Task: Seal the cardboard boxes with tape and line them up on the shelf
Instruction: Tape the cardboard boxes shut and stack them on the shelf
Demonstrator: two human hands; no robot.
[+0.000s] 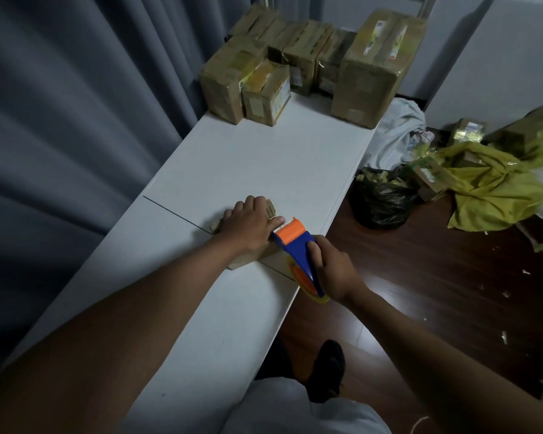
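Grey curtain (76, 120) runs along the left side. Long white shelf top (248, 164) beside it, dark wood floor (420, 292) to the right. Taped cardboard boxes (311, 64) crowd the far end. Yellow sheeting (496, 189) and black bag (380, 202) lie on the floor. Near the shelf's right edge sits a small cardboard box (248, 255). Left hand (248, 222) lies flat on it, fingers spread, pressing down. Right hand (329, 267) grasps the blue-and-orange tape dispenser (298, 245), whose head meets the box top.

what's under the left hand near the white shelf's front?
A flat brown cardboard box, pressed down by the left hand. Its top is mostly covered; the blue-and-orange tape dispenser meets its right side.
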